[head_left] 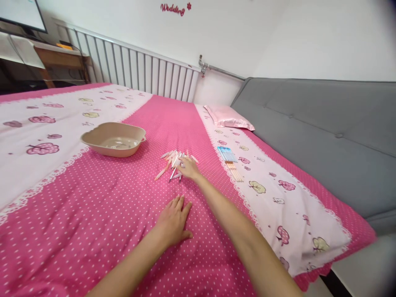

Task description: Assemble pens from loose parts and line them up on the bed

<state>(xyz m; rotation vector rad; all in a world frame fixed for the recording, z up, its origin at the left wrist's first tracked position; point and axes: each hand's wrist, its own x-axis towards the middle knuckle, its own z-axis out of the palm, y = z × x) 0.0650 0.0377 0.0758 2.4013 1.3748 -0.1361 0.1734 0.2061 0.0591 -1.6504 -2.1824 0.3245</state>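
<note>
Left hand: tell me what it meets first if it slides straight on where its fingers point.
Likely the loose pens at the right hand; only bedspread lies between, though depth is uncertain.

We see through one head-worn camera, facing forward and down over the pink bedspread (93,231): our left hand (173,220) sits close, our right hand (188,167) farther out, radiator (139,70) far ahead, grey sofa (324,136) right.

The one word "Wedding" is read in dark red cursive lettering (172,8), fixed high on the plain white wall (247,33); a small dark red flower sign (189,5) is set just beside it.
</note>
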